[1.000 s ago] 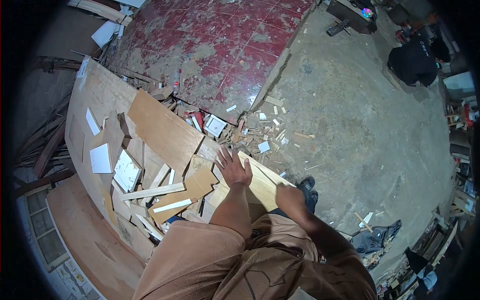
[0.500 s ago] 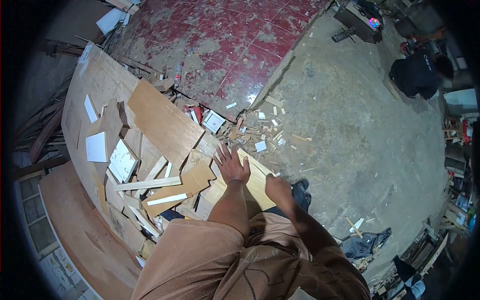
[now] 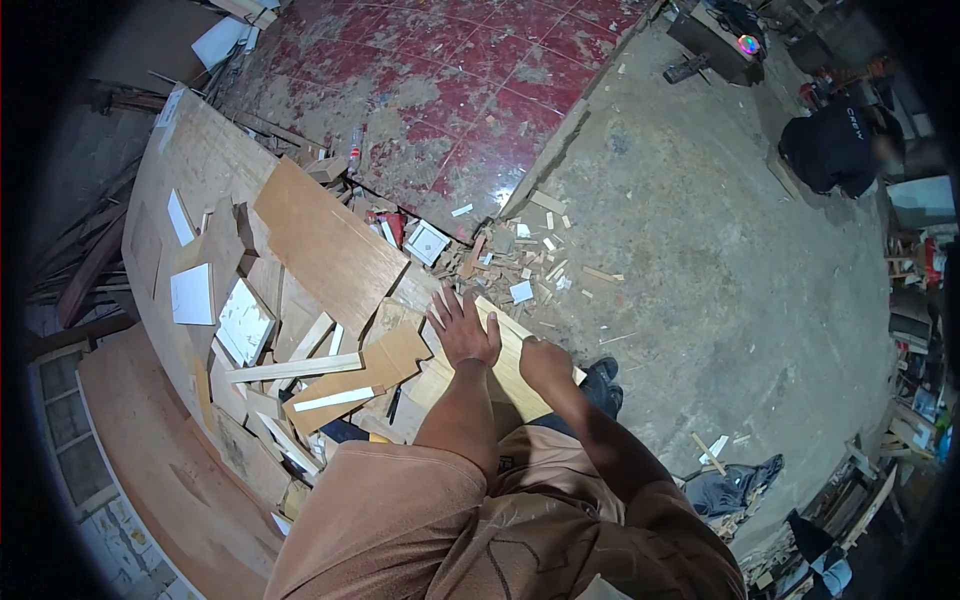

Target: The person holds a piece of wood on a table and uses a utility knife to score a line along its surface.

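A pale wooden board (image 3: 516,392) lies in front of my body. My left hand (image 3: 466,335) is open on it, palm down with the fingers spread. Close to the board's right edge, my right hand (image 3: 547,367) is closed in a fist; whatever it may hold is hidden by the fingers. To the left of the board lies a brown notched panel piece (image 3: 395,352) with a white strip (image 3: 335,398) on it.
A larger brown plywood sheet (image 3: 325,235) and white panel offcuts (image 3: 193,295) lie on the worktable. Wood scraps (image 3: 520,270) litter the floor beyond. A co-worker in a dark shirt (image 3: 825,150) crouches at the far right. A dark cloth (image 3: 735,487) lies on the floor.
My right fist has shifted slightly up and left along the board, uncovering the board's right corner. My left hand has stayed in place.
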Tool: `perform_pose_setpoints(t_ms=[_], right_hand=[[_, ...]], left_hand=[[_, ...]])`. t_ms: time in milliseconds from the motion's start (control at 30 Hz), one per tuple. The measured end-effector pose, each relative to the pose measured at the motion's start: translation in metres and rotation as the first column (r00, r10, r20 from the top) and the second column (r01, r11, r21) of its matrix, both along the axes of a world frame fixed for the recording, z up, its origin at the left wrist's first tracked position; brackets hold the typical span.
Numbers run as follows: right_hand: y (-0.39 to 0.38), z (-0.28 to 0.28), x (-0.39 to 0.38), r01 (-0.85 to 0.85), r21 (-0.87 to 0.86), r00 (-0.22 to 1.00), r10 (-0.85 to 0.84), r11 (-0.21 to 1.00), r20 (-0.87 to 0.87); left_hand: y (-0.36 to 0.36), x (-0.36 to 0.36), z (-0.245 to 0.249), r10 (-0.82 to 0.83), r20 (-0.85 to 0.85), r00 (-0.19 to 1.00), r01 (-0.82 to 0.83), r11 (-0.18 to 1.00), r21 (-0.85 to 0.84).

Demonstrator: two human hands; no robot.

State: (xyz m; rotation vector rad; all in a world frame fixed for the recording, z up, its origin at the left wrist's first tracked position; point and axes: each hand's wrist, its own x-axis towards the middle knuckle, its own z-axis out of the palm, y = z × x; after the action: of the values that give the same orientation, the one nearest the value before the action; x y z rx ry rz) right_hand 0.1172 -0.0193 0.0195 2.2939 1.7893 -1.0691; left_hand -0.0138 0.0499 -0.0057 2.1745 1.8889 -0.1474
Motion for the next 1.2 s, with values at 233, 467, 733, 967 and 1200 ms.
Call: perform_pose_setpoints(t_ms=[233, 467, 733, 967, 1200], right_hand=[[-0.070, 0.087, 0.046, -0.004, -0.047, 1.000, 0.004, 0.999, -0.007], [-0.025, 0.035, 0.011, 0.063, -0.038, 0.998, -0.063, 0.997, 0.003], [-0.047, 0.053, 0.029, 0.010, -0.049, 1.000, -0.010, 0.999, -0.001], [-0.064, 0.051, 0.029, -0.065, 0.049, 0.996, 0.062, 0.997, 0.056], [-0.016, 0.008, 0.002, -0.006, 0.010, 0.999, 0.006, 1.000, 0.051]], left_hand=[[0.001, 0.000, -0.002, -0.001, 0.039, 0.999, -0.001, 0.999, 0.046], [0.001, 0.000, 0.000, -0.002, 0.037, 0.999, 0.000, 0.999, 0.041], [0.000, 0.000, 0.002, 0.004, 0.038, 0.999, -0.004, 1.000, 0.013], [0.003, 0.002, 0.003, 0.007, 0.008, 1.000, -0.007, 1.000, -0.021], [0.002, 0.000, 0.001, 0.000, 0.015, 1.000, 0.000, 1.000, 0.010]])
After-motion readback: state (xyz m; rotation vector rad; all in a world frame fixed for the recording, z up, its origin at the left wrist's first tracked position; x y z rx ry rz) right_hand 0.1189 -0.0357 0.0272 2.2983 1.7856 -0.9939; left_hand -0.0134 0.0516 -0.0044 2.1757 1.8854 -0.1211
